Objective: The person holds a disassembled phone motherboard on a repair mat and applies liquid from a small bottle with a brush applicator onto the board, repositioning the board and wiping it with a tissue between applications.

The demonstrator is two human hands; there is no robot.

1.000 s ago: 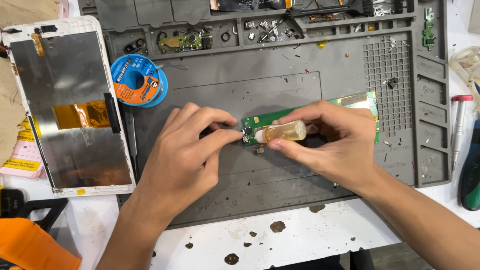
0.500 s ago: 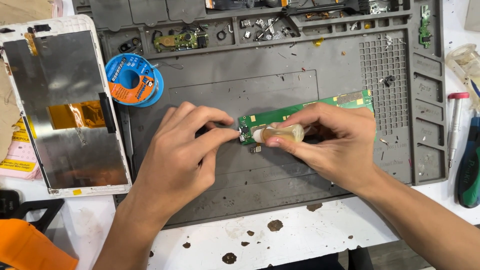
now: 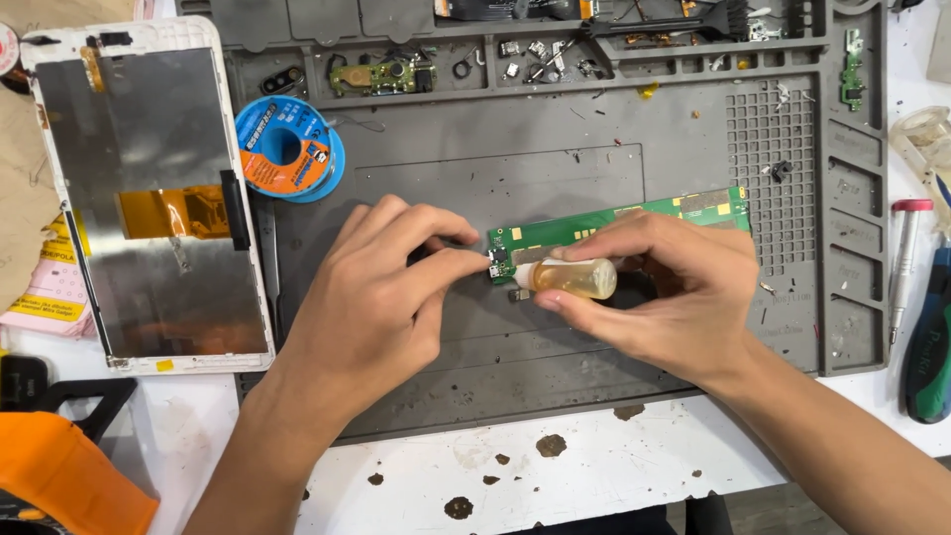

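The small amber bottle (image 3: 578,278) is lying tipped over the left end of the green circuit board (image 3: 614,226) on the grey mat (image 3: 594,129), hardly shifting over the last second (only the view is drifting). The right hand (image 3: 662,297) is gripping the bottle; the left hand (image 3: 381,297) is pinching the board's edge.

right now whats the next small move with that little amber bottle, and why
Probably a light squeeze. The right hand holds the small amber bottle on its side, tip toward the end of the green circuit board by the connector. The left hand's fingertips steady that end on the grey work mat.
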